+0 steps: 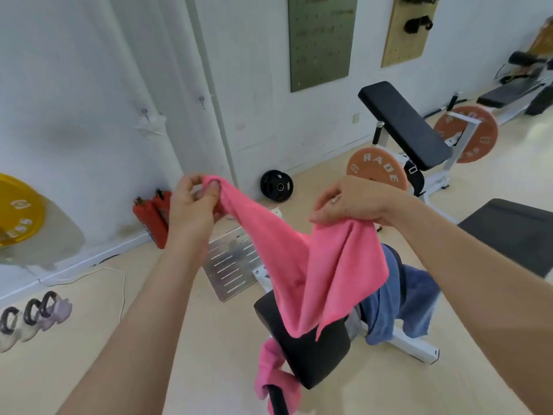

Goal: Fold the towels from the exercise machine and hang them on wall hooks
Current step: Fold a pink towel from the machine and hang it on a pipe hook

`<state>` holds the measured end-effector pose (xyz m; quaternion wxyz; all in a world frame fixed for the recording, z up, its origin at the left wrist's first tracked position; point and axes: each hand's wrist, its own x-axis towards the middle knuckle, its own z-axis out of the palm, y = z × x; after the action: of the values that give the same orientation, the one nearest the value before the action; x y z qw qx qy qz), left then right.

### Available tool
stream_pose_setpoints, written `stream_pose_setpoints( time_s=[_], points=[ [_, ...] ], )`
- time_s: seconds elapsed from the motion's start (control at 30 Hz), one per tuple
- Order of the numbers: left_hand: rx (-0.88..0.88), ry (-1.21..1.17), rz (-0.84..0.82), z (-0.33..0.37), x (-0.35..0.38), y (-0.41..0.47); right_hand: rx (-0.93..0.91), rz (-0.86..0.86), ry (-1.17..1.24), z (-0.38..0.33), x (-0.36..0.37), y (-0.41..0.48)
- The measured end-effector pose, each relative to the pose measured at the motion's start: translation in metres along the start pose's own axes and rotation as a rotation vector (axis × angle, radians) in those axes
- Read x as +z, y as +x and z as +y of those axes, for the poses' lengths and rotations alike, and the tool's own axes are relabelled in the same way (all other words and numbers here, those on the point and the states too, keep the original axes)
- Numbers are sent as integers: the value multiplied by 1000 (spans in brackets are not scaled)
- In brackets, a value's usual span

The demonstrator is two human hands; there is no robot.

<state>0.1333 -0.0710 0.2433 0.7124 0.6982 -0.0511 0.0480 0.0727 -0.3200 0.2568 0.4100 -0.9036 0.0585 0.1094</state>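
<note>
I hold a pink towel [323,265] up in the air between both hands. My left hand [194,202] pinches one top corner, my right hand [347,202] grips the other top edge, and the cloth sags between them. Below it stands the exercise machine with a black pad [311,351]. A blue towel [401,304] is draped over the machine on the right, and a second pink towel [272,375] hangs from a black bar at the bottom. Two wall hooks, one on the left [145,112] and one further right [202,100], stick out of the white wall.
An incline bench [404,124] with orange weight plates [377,169] stands at the right. A black plate [276,186] leans against the wall, red extinguishers [152,217] stand beside it, a yellow plate [18,208] at far left. Kettlebells [36,316] and a cable lie on the floor.
</note>
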Motion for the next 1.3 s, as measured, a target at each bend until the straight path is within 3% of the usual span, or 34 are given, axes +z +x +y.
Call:
stream_pose_setpoints(
  time_s=[0.07,0.13,0.23,0.37,0.47,0.53,0.63,0.73,0.83,1.03,1.1,1.3],
  points=[
    [-93,-18,174,-19,-36,13,93,0,-359,36,-4,4],
    [-122,65,312,-38,-70,19,173,6,-481,72,-4,3],
    [-99,228,377,-57,-102,22,165,72,-453,97,2,-2],
    [-178,186,454,-69,-132,27,162,127,-392,100,11,-3],
    [-340,89,529,-73,-147,27,250,40,-285,96,16,0],
    [-489,97,475,-70,-142,17,353,-42,-135,88,22,0],
    [-543,47,384,-65,-120,1,447,-73,405,62,34,-5],
    [-562,-154,295,-53,-89,-11,287,-43,880,31,52,-6],
    [-474,-426,206,-28,-54,-28,211,-82,1201,2,73,-9],
    [-212,-252,-189,1,-6,-67,-90,-288,1395,-39,98,-27],
    [-173,-189,-226,5,-1,-73,-162,-335,1408,-46,102,-34],
    [-41,-136,-281,11,-9,-79,-208,-174,1522,-63,106,-48]
  ],
)
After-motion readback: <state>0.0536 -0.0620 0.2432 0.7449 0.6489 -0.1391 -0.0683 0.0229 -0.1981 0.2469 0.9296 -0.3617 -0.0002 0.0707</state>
